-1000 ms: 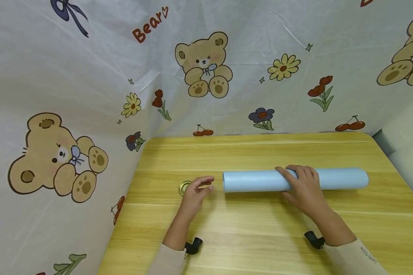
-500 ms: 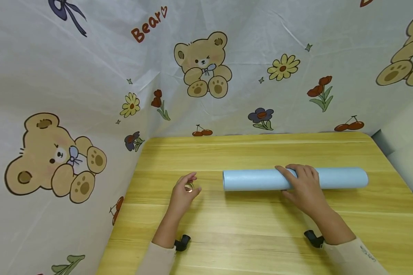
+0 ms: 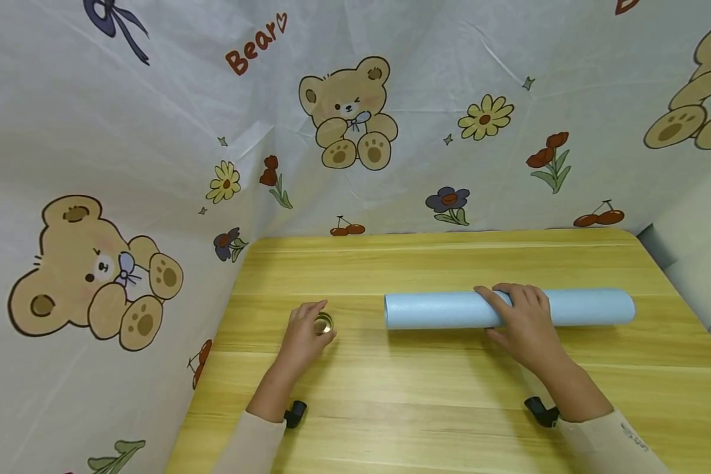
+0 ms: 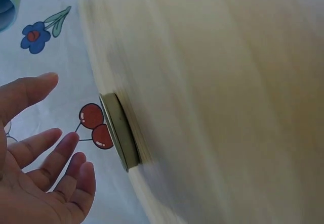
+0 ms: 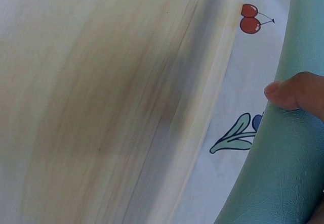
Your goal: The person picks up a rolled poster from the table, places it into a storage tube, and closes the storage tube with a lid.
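A rolled-up light blue mat (image 3: pixel 432 311) with a leather-like grain stretches sideways, its hollow end facing left. My right hand (image 3: pixel 527 322) grips it around the middle; the thumb lies across it in the right wrist view. Judging by the left wrist view, the mat is held above the table. My left hand (image 3: pixel 301 332) is beside a shallow gold round lid (image 3: pixel 324 323) resting on the table. Its thumb and fingers are spread, loosely bent. A gap shows between the fingertips and the lid (image 4: pixel 120 130) in the left wrist view.
The wood-grain table (image 3: pixel 438 408) ends at a pale cloth (image 3: pixel 426 39) printed with bears and flowers, behind and on the left. A black fitting (image 3: pixel 296 413) sits at the left wrist, and another black fitting (image 3: pixel 541 412) at the right.
My left hand has moved left, away from the mat's hollow end, and its thumb and fingers now stand on either side of the lid. The right hand and the mat have hardly moved.
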`<action>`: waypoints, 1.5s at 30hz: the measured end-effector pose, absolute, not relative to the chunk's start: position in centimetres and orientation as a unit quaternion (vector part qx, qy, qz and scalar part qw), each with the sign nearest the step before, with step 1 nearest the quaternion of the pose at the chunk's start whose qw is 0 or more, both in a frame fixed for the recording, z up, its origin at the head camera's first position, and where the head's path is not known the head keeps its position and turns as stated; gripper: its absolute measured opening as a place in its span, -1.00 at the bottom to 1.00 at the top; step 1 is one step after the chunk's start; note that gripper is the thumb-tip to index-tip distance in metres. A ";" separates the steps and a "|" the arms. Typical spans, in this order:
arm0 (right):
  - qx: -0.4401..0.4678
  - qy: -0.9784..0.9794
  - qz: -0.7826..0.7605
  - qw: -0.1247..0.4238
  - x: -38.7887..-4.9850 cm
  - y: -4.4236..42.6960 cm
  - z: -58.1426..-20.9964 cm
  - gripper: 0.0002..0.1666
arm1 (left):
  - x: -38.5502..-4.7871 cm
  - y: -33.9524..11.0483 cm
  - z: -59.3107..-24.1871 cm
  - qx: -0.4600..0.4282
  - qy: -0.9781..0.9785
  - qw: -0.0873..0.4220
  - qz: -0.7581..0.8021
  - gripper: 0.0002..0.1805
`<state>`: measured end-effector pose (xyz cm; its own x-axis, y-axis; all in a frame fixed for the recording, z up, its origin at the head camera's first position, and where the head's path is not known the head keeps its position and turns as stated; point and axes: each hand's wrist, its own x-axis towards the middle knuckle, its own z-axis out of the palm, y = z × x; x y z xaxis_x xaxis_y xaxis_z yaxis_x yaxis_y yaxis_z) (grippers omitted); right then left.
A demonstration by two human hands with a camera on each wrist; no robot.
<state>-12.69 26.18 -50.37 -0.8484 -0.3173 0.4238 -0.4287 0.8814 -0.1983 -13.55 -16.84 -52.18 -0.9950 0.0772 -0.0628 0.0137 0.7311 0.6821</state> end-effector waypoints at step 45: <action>0.198 -0.951 0.143 0.191 -12.7 26.0 -50.5 0.19 | -14.1 -17.8 -52.3 0.010 0.911 0.093 0.402 -0.26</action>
